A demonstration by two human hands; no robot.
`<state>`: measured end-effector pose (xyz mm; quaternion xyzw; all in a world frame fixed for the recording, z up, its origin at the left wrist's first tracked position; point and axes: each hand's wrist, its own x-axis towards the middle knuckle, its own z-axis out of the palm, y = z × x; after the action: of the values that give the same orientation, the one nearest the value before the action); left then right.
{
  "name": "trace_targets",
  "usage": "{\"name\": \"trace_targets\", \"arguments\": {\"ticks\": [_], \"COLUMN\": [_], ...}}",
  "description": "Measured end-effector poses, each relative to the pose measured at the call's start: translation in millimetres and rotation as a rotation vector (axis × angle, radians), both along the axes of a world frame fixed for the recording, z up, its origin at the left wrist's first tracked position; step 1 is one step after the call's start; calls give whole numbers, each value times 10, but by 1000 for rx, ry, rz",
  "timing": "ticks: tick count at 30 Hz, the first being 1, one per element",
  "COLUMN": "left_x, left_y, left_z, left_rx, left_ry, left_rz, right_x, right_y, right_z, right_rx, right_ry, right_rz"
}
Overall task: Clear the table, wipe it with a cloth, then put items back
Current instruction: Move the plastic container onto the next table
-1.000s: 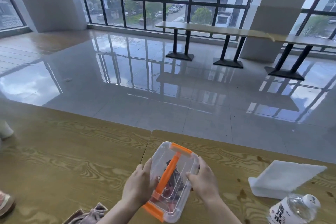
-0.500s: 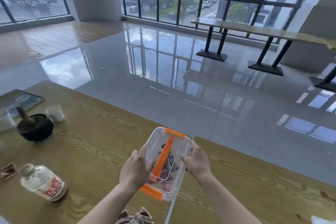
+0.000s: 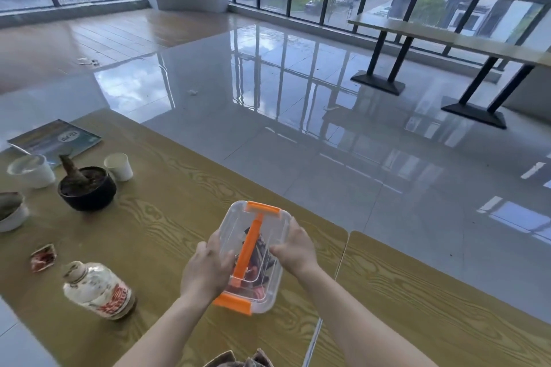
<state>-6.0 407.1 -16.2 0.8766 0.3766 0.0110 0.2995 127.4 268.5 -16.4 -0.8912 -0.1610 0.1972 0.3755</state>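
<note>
Clear plastic box (image 3: 262,292) with orange latches at both ends and an orange handle along its lid is held between the person's two hands. The left hand (image 3: 205,271) wraps the box's left side, fingers curled onto the lid. The right hand (image 3: 293,250) grips the right side, with the thumb lying across the lid near the handle. Dark and red items show through the plastic, too blurred to name. The box hangs low over the wooden table (image 3: 167,202), close to its right end. Whether its base touches the wood, I cannot tell.

Just right of the box runs a narrow seam, and beyond it is a second wooden table (image 3: 432,292) of the same grain. At the bottom edge, between the forearms, a bit of brownish cloth (image 3: 238,360) pokes into view.

Left of the hands a labelled bottle (image 3: 97,290) lies on its side, and a small red packet (image 3: 43,257) lies beside its neck. Farther off stands a black bowl (image 3: 86,188) with a brown stub leaning in it. A white paper cup (image 3: 118,166) is just behind it on the right and a white tub (image 3: 31,171) on the left. A white bowl (image 3: 10,211) is cut by the left edge. A booklet (image 3: 55,138) lies at the far corner.

Past the table are glossy floor tiles (image 3: 298,128) and a long bench table (image 3: 447,39) by the windows.
</note>
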Motion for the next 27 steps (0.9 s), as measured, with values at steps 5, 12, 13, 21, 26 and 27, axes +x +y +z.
{"name": "trace_targets", "arguments": {"ticks": [5, 12, 13, 21, 26, 27], "left_x": [-62, -92, -96, -90, -20, -11], "left_y": [130, 123, 104, 35, -66, -98], "left_z": [-59, -143, -139, -109, -6, 18], "left_rx": [-5, 51, 52, 298, 371, 380], "left_ry": [9, 5, 1, 13, 5, 10], "left_rz": [25, -26, -28, -141, -227, -243], "right_x": [-40, -98, -103, -118, -175, -188], "right_y": [166, 119, 109, -25, -203, -249], "right_z": [-84, -117, -120, 11, 113, 136], "right_rx": [-1, 14, 22, -2, -79, -90], "right_ry": [-1, 3, -2, 13, -61, -80], "right_rz": [24, 13, 17, 8, 23, 26]}}
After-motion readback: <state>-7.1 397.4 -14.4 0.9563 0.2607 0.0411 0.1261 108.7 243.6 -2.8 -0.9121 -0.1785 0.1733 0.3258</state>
